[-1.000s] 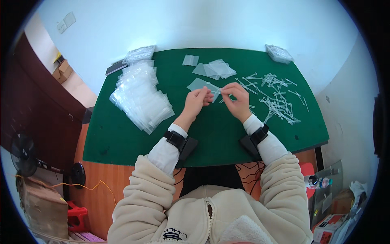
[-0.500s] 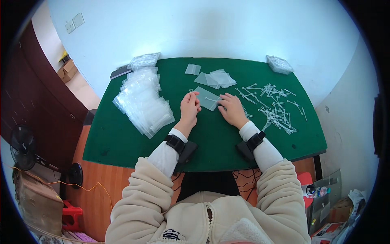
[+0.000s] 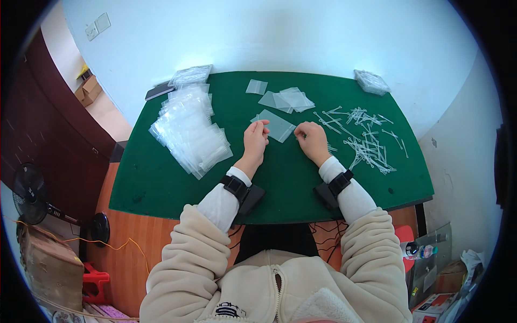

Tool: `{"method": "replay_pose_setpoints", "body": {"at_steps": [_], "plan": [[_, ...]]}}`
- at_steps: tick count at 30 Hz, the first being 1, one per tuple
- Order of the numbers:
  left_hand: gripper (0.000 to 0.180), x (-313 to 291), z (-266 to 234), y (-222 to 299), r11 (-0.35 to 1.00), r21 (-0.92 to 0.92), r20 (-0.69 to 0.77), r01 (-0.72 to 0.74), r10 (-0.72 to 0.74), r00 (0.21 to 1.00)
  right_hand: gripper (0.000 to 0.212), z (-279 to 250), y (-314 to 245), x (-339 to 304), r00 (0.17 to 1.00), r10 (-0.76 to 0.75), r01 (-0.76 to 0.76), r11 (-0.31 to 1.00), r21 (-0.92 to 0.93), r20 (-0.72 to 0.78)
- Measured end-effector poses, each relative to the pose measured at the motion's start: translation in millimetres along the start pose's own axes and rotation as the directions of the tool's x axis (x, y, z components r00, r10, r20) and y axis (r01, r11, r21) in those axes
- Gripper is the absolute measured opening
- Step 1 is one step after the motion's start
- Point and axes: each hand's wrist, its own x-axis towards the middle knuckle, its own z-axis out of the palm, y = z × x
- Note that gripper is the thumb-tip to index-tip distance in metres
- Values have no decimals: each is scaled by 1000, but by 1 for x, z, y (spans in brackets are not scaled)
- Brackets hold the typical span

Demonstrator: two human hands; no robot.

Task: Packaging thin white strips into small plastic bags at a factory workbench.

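My left hand (image 3: 256,141) is closed in a pinch at the left side of a clear flat plastic bag (image 3: 280,127). A small pale end, seemingly of a thin looped stick, shows by its fingertips. At the bag's right corner, my right hand (image 3: 313,140) has thumb and fingers pressed together; what lies between them is hidden. The bag rests flat on the green table (image 3: 280,183). Thin whitish looped sticks (image 3: 370,153) are scattered in a loose heap right of my right hand. Farther back are several overlapping clear bags (image 3: 291,100) and a smaller one (image 3: 256,86).
A large fanned pile of clear bags (image 3: 188,132) covers the table's left side. Behind it are a stacked clear packet (image 3: 191,75) and a dark flat object (image 3: 159,91). Another clear packet (image 3: 371,82) sits at the far right, near the wall. A black fan (image 3: 29,194) stands left.
My right hand's fingers have drawn together and shifted slightly. The thin looped stick that lay on the bag no longer shows there. My left hand has moved slightly right.
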Motion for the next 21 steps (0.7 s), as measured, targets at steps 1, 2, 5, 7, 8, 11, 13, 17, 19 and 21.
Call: {"method": "replay_pose_setpoints", "body": {"at_steps": [1,2,5,7,8,11,13,17,19,21], "plan": [[23,0,0,-1,1000,0,0,0,0,1000,5,-1,-1,-1,996,81,-71,980,184,-44],[23,-1,0,-1,1000,-2,32,-14,14,999,4,-2,-3,0,983,167,-130,922,365,-73],[22,-3,-1,-2,999,-7,89,-43,43,995,1,-4,-21,0,956,294,-214,673,708,9],[22,-4,1,-2,998,-15,152,-61,62,986,4,-5,-32,0,929,306,-291,264,919,206],[22,-5,3,-2,997,-19,185,-68,71,980,4,-4,-31,0,929,308,-291,264,920,206],[22,-9,10,-1,996,4,200,-86,84,976,9,0,-25,-3,929,186,-362,288,887,319],[22,-11,12,-3,996,14,206,-92,87,975,9,1,-27,-4,925,181,-372,270,888,333],[23,-15,15,-3,990,-39,300,-139,144,943,11,1,-33,-5,910,167,-412,255,875,380],[24,-17,16,-2,994,-22,329,-107,108,938,13,-1,-37,-6,889,165,-457,293,840,427],[25,-18,18,0,996,-12,344,-92,90,935,13,-4,-39,-5,886,177,-463,300,834,428]]}}
